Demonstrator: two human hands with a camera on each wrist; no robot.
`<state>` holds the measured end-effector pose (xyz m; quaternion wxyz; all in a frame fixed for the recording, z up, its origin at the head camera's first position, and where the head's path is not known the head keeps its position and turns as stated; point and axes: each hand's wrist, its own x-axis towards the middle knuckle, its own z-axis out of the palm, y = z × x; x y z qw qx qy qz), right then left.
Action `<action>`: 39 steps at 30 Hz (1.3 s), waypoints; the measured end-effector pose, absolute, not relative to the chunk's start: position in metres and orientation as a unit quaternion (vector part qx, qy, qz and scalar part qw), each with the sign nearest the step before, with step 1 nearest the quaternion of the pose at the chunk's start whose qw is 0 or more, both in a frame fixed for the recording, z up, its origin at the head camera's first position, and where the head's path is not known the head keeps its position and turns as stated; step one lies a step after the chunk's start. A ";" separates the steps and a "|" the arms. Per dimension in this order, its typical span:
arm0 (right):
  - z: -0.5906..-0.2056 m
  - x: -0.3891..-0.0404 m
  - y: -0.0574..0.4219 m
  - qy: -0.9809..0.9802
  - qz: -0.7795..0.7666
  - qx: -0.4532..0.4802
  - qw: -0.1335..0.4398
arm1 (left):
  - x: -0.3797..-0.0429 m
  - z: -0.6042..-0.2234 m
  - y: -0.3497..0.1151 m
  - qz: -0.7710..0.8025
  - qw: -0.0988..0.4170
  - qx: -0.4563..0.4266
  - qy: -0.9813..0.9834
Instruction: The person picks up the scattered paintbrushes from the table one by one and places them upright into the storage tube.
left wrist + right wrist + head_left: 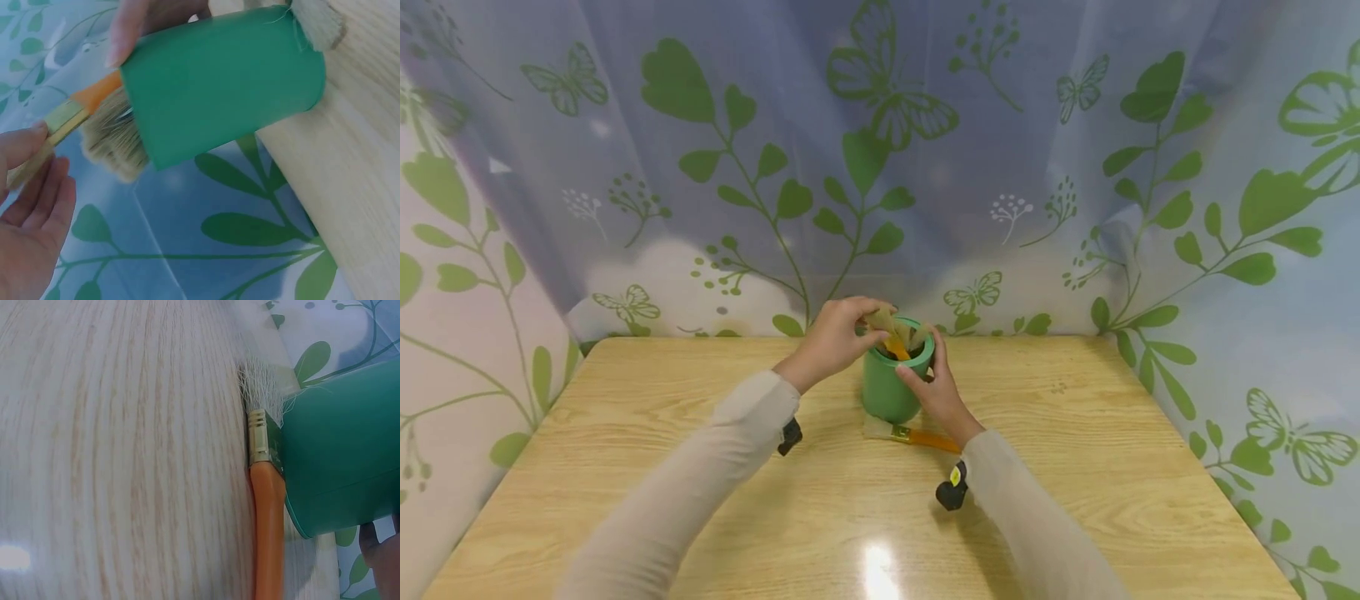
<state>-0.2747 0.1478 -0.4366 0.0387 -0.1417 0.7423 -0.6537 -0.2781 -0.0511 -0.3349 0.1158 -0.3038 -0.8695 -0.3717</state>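
A green cylindrical pot (889, 387) stands upright on the table. My left hand (837, 337) pinches a paintbrush (67, 119) by its pale bristles, over the pot's mouth. That brush's orange handle (897, 347) points down into the pot. Another brush's bristles (115, 140) stick up at the pot's rim. My right hand (938, 387) holds the pot by its right side, thumb and fingers at the rim. A separate paintbrush (269, 506) with an orange handle lies on the table just in front of the pot. The pot's inside is mostly hidden.
The light wood table (820, 492) ends just behind the pot. A curtain (760, 250) with green leaves and butterflies hangs along the back and both sides. Dark wrist cameras (952, 493) sit under both sleeves.
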 end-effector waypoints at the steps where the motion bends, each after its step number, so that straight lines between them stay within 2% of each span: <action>1: -0.437 -0.275 0.148 0.741 -0.655 -0.142 0.040 | -0.278 -0.337 -0.051 -0.371 0.112 -0.300 -0.872; 15: -0.436 -0.276 0.148 0.739 -0.659 -0.135 0.038 | -0.279 -0.358 -0.064 -0.398 0.085 -0.273 -0.872; 27: -0.435 -0.273 0.148 0.743 -0.655 -0.131 0.041 | -0.270 -0.381 -0.090 -0.450 0.000 -0.223 -0.865; 39: -0.435 -0.273 0.146 0.743 -0.655 -0.135 0.036 | -0.252 -0.438 -0.093 -0.452 -0.077 -0.205 -0.865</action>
